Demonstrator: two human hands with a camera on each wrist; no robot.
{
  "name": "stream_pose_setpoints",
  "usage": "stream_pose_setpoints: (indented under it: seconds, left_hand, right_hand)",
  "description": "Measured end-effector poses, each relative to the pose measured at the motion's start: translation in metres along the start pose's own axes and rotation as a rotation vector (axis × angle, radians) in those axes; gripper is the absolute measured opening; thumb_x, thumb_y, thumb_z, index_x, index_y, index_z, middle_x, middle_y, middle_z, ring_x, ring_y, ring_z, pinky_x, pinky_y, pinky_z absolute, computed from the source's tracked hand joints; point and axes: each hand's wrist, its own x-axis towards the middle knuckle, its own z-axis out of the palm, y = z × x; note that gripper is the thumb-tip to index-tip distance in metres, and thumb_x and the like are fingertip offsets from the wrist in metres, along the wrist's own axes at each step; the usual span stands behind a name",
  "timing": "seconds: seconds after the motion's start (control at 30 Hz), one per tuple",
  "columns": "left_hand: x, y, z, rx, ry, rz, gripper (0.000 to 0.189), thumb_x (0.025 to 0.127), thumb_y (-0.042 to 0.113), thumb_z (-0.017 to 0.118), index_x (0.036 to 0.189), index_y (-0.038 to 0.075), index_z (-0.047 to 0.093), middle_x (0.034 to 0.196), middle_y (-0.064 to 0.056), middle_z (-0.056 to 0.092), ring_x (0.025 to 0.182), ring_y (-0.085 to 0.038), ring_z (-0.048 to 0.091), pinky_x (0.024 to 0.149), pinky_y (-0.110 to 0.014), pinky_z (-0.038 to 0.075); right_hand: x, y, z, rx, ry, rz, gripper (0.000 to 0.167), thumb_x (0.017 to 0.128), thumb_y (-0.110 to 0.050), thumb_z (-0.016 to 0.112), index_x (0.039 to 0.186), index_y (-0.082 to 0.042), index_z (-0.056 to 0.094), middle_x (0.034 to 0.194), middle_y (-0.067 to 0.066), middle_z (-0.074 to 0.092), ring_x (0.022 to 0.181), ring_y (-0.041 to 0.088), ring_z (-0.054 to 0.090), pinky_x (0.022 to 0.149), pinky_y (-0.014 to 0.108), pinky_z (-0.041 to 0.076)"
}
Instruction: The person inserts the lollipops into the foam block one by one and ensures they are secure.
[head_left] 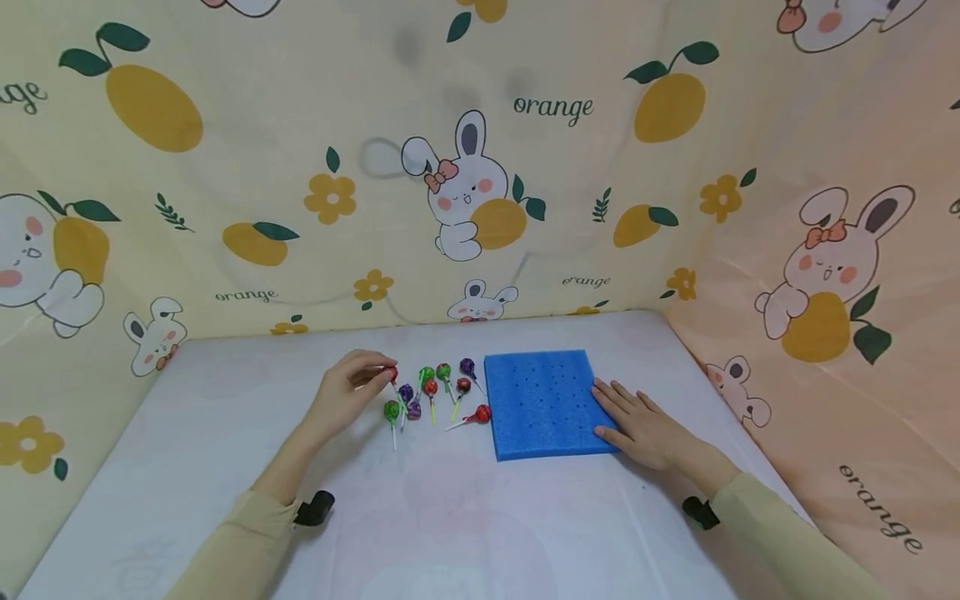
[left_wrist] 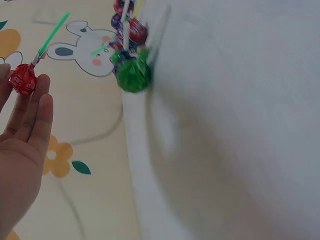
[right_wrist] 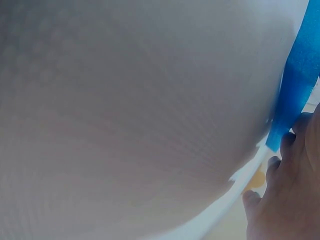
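My left hand (head_left: 347, 396) pinches a red-wrapped lollipop (head_left: 391, 374) by its candy head, between thumb and fingertips. In the left wrist view this lollipop (left_wrist: 23, 79) has its green stick pointing up and to the right. Just right of that hand, several wrapped lollipops lie on the white table, among them a green one (head_left: 392, 410), a purple one (head_left: 467, 367) and a red one (head_left: 482, 413). My right hand (head_left: 643, 427) rests with extended fingers on the right edge of a blue foam block (head_left: 540, 404), which has rows of small holes in its top.
The red lollipop nearest the foam lies right at its left edge. A cloth backdrop (head_left: 330, 275) printed with rabbits and oranges rises behind the white table (head_left: 450, 525) and along its sides. Black straps (head_left: 315, 508) show at my wrists.
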Motion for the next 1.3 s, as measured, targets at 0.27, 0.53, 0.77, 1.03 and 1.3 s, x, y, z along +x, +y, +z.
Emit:
stream_pose_setpoints:
  seconds: [0.27, 0.53, 0.77, 1.03, 1.3]
  left_hand:
    - [0.017, 0.012, 0.019, -0.049, -0.002, 0.024, 0.018, 0.101, 0.009, 0.069, 0.118, 0.004, 0.073, 0.121, -0.012, 0.065, 0.108, -0.026, 0.068, 0.095, -0.021, 0.055]
    - [0.037, 0.022, 0.038, -0.101, -0.018, 0.044, 0.024, 0.100, 0.010, 0.070, 0.123, 0.003, 0.070, 0.124, -0.014, 0.064, 0.114, -0.030, 0.068, 0.100, -0.033, 0.055]
    - [0.050, 0.027, 0.057, -0.122, -0.041, 0.049, 0.027, 0.100, 0.006, 0.070, 0.127, 0.002, 0.067, 0.127, -0.014, 0.061, 0.116, -0.028, 0.067, 0.101, -0.030, 0.054]
    - [0.067, 0.035, 0.084, -0.148, -0.049, 0.070, 0.031, 0.099, 0.006, 0.070, 0.130, 0.000, 0.066, 0.125, -0.016, 0.067, 0.117, -0.030, 0.068, 0.103, -0.035, 0.054]
    - [0.081, 0.040, 0.107, -0.154, -0.097, 0.030, 0.029, 0.099, 0.006, 0.070, 0.128, 0.002, 0.067, 0.126, -0.013, 0.065, 0.117, -0.027, 0.068, 0.101, -0.032, 0.055]
  right_hand:
    - [0.000, 0.003, 0.003, -0.009, 0.003, 0.001, 0.079, 0.108, -0.058, 0.041, 0.165, -0.007, 0.023, 0.172, 0.016, 0.018, 0.157, 0.045, 0.016, 0.122, 0.069, 0.014]
    - [0.000, 0.003, 0.001, -0.010, -0.001, -0.001, 0.079, 0.108, -0.058, 0.042, 0.165, -0.007, 0.023, 0.172, 0.016, 0.018, 0.156, 0.045, 0.016, 0.122, 0.070, 0.014]
    - [0.001, 0.001, 0.000, 0.000, -0.002, -0.006, 0.079, 0.108, -0.058, 0.042, 0.165, -0.006, 0.024, 0.172, 0.017, 0.018, 0.156, 0.046, 0.016, 0.122, 0.070, 0.014]
    - [0.001, 0.003, 0.001, -0.002, -0.020, -0.008, 0.080, 0.108, -0.058, 0.041, 0.165, -0.006, 0.022, 0.172, 0.017, 0.017, 0.156, 0.045, 0.018, 0.123, 0.066, 0.018]
    - [0.002, 0.004, 0.000, 0.006, -0.038, -0.004, 0.082, 0.108, -0.060, 0.038, 0.166, -0.006, 0.020, 0.173, 0.016, 0.014, 0.157, 0.044, 0.015, 0.124, 0.064, 0.018]
